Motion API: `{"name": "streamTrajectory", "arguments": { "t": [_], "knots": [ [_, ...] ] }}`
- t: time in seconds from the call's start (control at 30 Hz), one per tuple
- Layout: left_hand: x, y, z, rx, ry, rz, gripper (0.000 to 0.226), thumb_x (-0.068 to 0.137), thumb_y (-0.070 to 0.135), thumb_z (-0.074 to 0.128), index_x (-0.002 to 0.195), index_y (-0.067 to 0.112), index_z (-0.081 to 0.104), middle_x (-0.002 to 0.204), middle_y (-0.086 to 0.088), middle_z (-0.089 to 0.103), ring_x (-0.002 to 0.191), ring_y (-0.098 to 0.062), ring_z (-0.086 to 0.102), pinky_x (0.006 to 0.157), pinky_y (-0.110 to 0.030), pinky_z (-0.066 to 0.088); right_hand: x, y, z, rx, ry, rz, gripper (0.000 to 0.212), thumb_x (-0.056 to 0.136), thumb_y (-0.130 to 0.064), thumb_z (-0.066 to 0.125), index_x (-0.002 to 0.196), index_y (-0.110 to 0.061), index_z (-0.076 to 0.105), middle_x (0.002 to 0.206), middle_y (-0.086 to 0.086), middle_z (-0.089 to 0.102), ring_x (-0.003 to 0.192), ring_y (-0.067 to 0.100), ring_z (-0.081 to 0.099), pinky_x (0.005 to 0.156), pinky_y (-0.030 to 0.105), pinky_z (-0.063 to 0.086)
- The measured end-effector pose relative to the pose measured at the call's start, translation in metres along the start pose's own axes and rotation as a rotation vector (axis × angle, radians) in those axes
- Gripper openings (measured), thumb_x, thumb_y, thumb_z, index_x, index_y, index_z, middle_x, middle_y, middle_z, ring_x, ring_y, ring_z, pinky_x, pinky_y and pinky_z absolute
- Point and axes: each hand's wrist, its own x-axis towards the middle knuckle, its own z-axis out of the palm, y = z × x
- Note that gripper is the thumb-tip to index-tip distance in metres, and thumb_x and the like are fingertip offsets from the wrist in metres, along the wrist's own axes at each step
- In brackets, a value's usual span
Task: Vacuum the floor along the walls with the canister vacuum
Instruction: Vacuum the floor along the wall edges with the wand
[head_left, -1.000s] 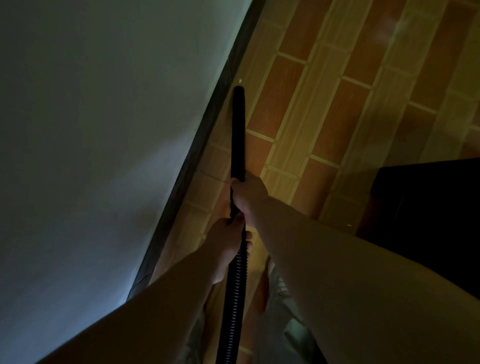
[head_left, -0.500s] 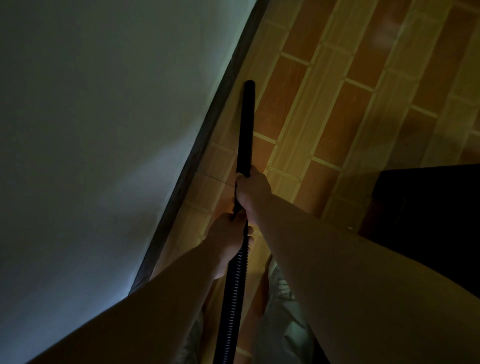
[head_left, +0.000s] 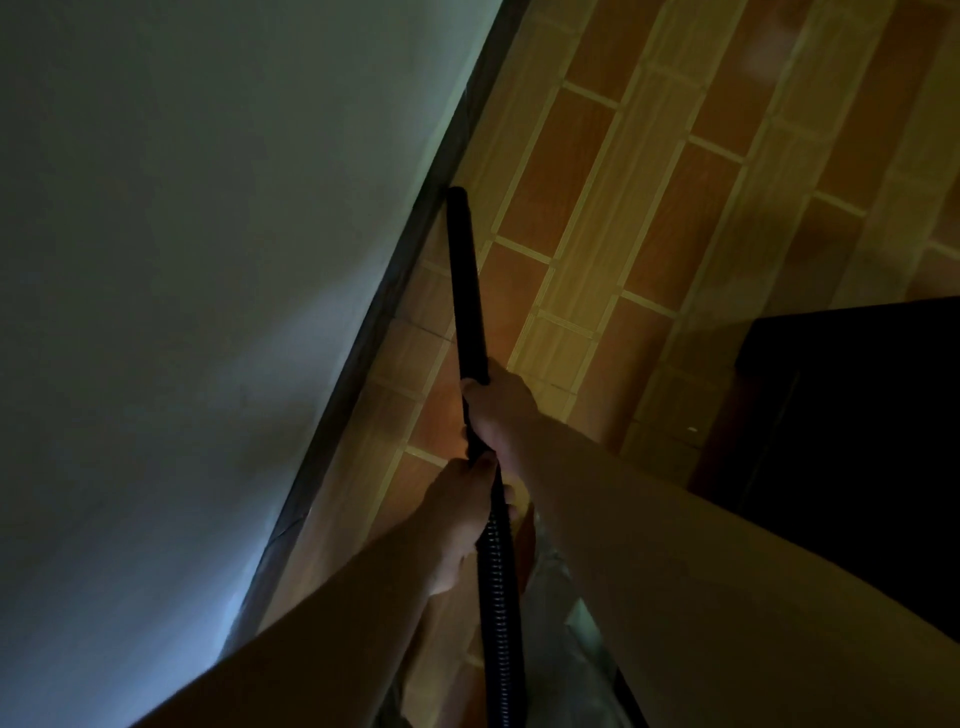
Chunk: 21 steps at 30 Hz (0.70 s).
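A black vacuum wand (head_left: 466, 280) points away from me over the tiled floor (head_left: 649, 218), and its tip touches the dark baseboard (head_left: 384, 306) under the pale wall (head_left: 182, 260). My right hand (head_left: 498, 410) grips the wand's near end. Just behind it my left hand (head_left: 457, 519) holds the ribbed black hose (head_left: 498, 613), which runs down out of the frame. The canister is not in view. The room is dim.
A dark piece of furniture (head_left: 852, 426) stands on the right, close to my right forearm. Brown and tan brick-pattern tiles stretch ahead between it and the wall. Light trousers (head_left: 566, 623) show under my arms.
The wand tip has swung left from the tiles to the baseboard. Both hands keep the same grip and have shifted slightly left.
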Motion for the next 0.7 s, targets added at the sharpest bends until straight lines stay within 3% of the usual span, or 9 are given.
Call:
{"name": "streamTrajectory", "arguments": {
  "t": [0.2,0.3,0.47,0.57,0.7],
  "knots": [
    [-0.023,-0.033,-0.011,-0.039,-0.037,-0.01,0.036,0.108,0.044,0.04,0.118,0.016,0.06,0.094,-0.003,0.07,0.082,-0.017,0.067,0.082,-0.034,0.052,-0.028,0.023,0.016,-0.052,0.007,0.016,0.037,0.107,-0.018,0.046,0.143,-0.012,0.051,0.101,0.014,0.059,0.085,0.032,0.059,0.088,0.052,0.057],
    [-0.03,-0.053,-0.017,-0.037,-0.035,-0.036,0.038,0.107,0.047,0.041,0.119,0.017,0.061,0.107,-0.009,0.073,0.089,-0.02,0.071,0.084,-0.036,0.053,-0.045,0.037,0.024,-0.044,0.006,0.044,0.037,0.107,-0.016,0.047,0.144,-0.012,0.048,0.102,0.015,0.057,0.085,0.033,0.059,0.087,0.052,0.058],
    [-0.049,-0.094,-0.032,-0.122,-0.03,-0.094,0.033,0.106,0.041,0.045,0.114,0.014,0.061,0.086,-0.004,0.069,0.078,-0.02,0.067,0.09,-0.04,0.053,-0.071,0.066,0.051,-0.099,0.0,0.058,0.038,0.106,-0.018,0.049,0.143,-0.011,0.05,0.104,0.016,0.059,0.089,0.035,0.062,0.091,0.057,0.058],
    [-0.058,-0.122,-0.039,-0.174,0.009,-0.145,0.031,0.106,0.038,0.047,0.113,0.012,0.062,0.09,-0.009,0.07,0.083,-0.024,0.068,0.098,-0.044,0.055,-0.086,0.087,0.068,-0.126,-0.029,0.073,0.034,0.104,-0.019,0.049,0.137,-0.013,0.054,0.102,0.015,0.062,0.091,0.035,0.064,0.091,0.055,0.058],
    [-0.07,-0.154,-0.044,-0.199,0.05,-0.176,0.032,0.107,0.038,0.045,0.115,0.013,0.064,0.099,-0.011,0.075,0.084,-0.023,0.071,0.08,-0.036,0.056,-0.104,0.112,0.086,-0.185,-0.076,0.103,0.033,0.104,-0.024,0.049,0.135,-0.016,0.055,0.114,0.02,0.066,0.105,0.042,0.067,0.093,0.056,0.056]
  ]
}}
